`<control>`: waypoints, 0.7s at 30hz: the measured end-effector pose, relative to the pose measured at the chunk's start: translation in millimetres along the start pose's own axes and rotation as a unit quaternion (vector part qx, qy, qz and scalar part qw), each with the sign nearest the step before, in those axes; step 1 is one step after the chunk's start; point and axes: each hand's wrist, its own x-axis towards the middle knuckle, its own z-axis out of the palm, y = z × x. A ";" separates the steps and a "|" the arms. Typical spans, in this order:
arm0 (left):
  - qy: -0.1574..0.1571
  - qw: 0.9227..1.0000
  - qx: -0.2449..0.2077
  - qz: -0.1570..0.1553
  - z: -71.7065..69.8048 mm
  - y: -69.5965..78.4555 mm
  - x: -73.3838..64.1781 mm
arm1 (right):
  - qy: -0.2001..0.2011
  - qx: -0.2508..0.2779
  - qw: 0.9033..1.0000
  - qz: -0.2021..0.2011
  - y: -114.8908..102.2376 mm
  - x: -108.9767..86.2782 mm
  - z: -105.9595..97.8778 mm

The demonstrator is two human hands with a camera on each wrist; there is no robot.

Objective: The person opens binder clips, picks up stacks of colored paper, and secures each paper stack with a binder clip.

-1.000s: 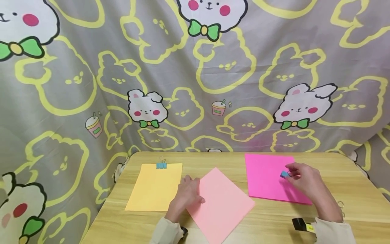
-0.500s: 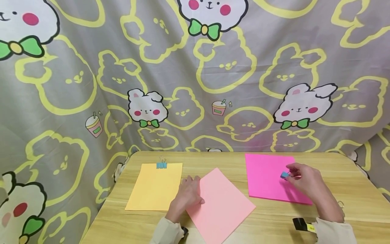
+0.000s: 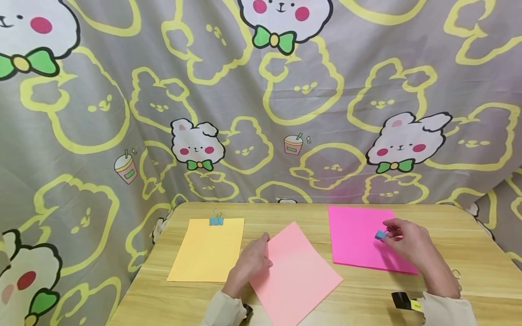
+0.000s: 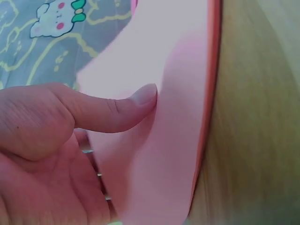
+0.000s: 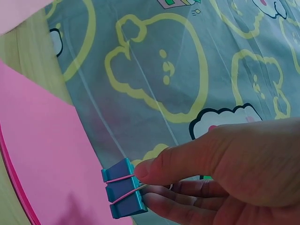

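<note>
A stack of light pink paper [image 3: 295, 276] lies turned like a diamond mid-table. My left hand [image 3: 250, 260] grips its left edge, the thumb on top and the fingers beneath, as the left wrist view shows with the paper [image 4: 154, 154] bending slightly. Over the hot pink paper stack [image 3: 359, 240] on the right, my right hand [image 3: 409, 242] pinches a blue binder clip [image 3: 380, 235] by its wire handles. Close up in the right wrist view, the clip [image 5: 124, 190] sits between thumb and fingers, apart from the paper.
Yellow paper [image 3: 205, 251] lies at the left with a second blue binder clip [image 3: 216, 221] on its top edge. Small metal rings [image 3: 456, 274] lie beside my right forearm. A patterned curtain [image 3: 261, 99] hangs behind the wooden table [image 3: 285, 213].
My left fingers have gone from resting at the light pink stack's edge to gripping it, and the stack has turned and lifted slightly. The right hand stays nearly still with the clip.
</note>
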 end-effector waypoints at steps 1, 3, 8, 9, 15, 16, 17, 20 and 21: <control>0.001 1.000 0.004 0.006 -0.1 0.0 0.2 | 0.000 0.001 1.000 0.000 0.1 0.0 0.2; 0.004 1.000 0.014 0.024 -0.5 -0.2 0.4 | 0.000 0.002 1.000 0.000 0.5 -0.1 0.9; 0.002 0.997 0.030 0.076 -1.8 -1.7 -1.0 | -0.001 0.006 1.000 0.002 0.6 0.2 2.4; -0.001 0.996 0.025 0.084 -2.1 -2.4 -1.5 | -0.002 0.007 1.000 0.002 0.3 0.3 2.5; -0.026 0.992 -0.034 0.115 -7.3 -9.0 -0.1 | -0.006 0.009 1.000 0.002 -1.8 0.5 3.1; -0.030 0.991 -0.044 0.120 -8.8 -10.2 0.7 | -0.005 0.009 1.000 0.002 -2.1 0.4 3.2; -0.035 0.990 -0.056 0.125 -10.5 -11.3 1.2 | -0.005 0.009 1.000 0.003 -2.5 0.4 3.1; -0.054 0.985 -0.092 0.134 -17.4 -15.4 2.2 | -0.006 0.010 1.000 0.005 -3.6 0.2 3.2; -0.062 0.984 -0.105 0.132 -20.1 -17.0 1.9 | -0.006 0.010 1.000 0.006 -3.9 0.1 3.3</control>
